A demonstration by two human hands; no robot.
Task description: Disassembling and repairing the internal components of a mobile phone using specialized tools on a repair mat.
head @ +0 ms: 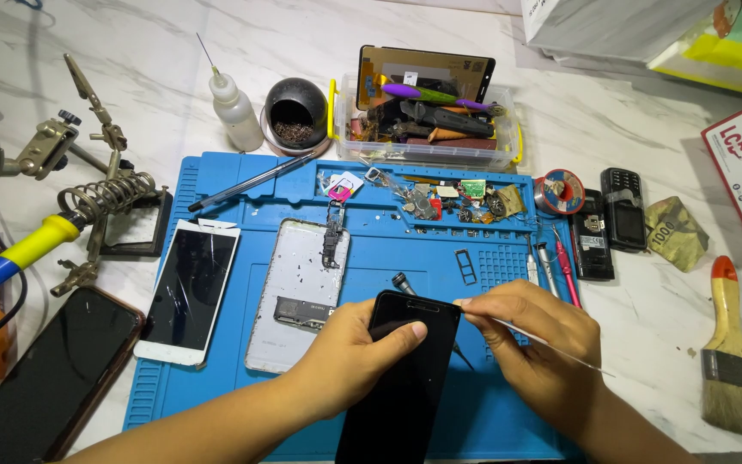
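Observation:
My left hand (349, 352) grips a black smartphone (405, 378) by its left edge, thumb lying across the glass near the top. My right hand (534, 339) pinches a thin metal pry tool (560, 348) whose tip touches the phone's upper right corner. The phone is held above a blue repair mat (491, 275). Just left of my hands on the mat lie an opened silver phone frame (298, 292) with exposed parts and a white-bordered phone screen (189, 288) with a cracked glass.
A black phone (45, 378) lies at the left, beside a soldering iron in its coil stand (100, 202). Behind the mat stand a needle bottle (235, 107), a tip cleaner pot (295, 112) and a clear tool box (427, 120). Right: solder spool (560, 191), keypad phone (623, 208), paintbrush (732, 352).

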